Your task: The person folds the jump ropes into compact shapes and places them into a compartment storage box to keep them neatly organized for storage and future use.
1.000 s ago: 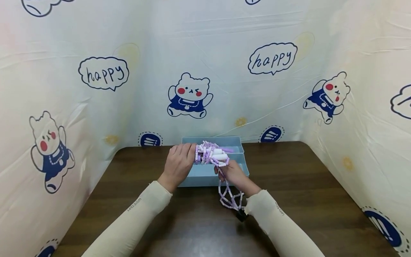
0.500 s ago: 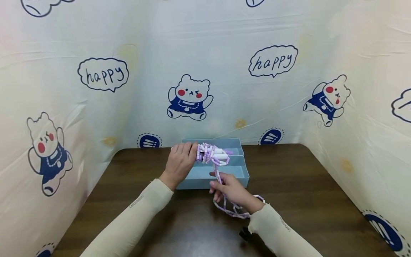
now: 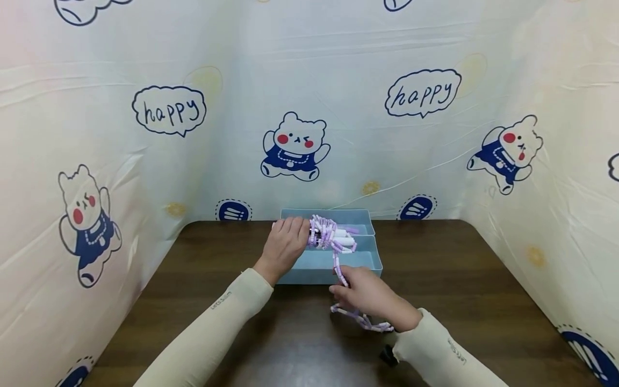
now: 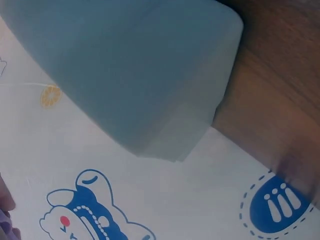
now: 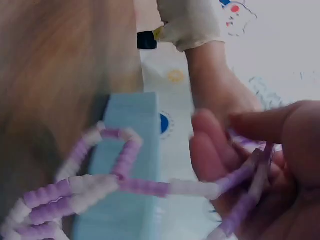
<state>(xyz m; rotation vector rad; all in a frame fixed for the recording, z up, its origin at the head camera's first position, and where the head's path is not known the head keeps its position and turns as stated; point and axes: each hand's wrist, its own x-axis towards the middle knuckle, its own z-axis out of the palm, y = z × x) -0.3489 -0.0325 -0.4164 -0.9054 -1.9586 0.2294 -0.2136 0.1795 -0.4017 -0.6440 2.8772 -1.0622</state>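
Observation:
A beaded jump rope [image 3: 323,232] in purple and white segments is wound in a bundle, with white handle ends [image 3: 344,241] sticking out to the right. My left hand [image 3: 285,244] grips the bundle from the left, its fingers over the top. A strand runs down from the bundle to my right hand [image 3: 369,293], whose thumb and fingers hold it. Below that hand hangs a loose loop of the rope [image 3: 360,318]. In the right wrist view, beaded strands [image 5: 145,187] pass between the curled fingers [image 5: 207,155].
Behind the hands, a light blue box [image 3: 314,277] stands on the dark wooden table [image 3: 217,252], its lid [image 3: 355,216] folded back. A printed cloth [image 3: 232,134] surrounds the table at the back and sides. Under the right sleeve shows a small black object [image 3: 388,356].
My right hand has moved down toward me and slightly right, drawing the strand out from the bundle. My left hand keeps its grip. The head view has shifted a little.

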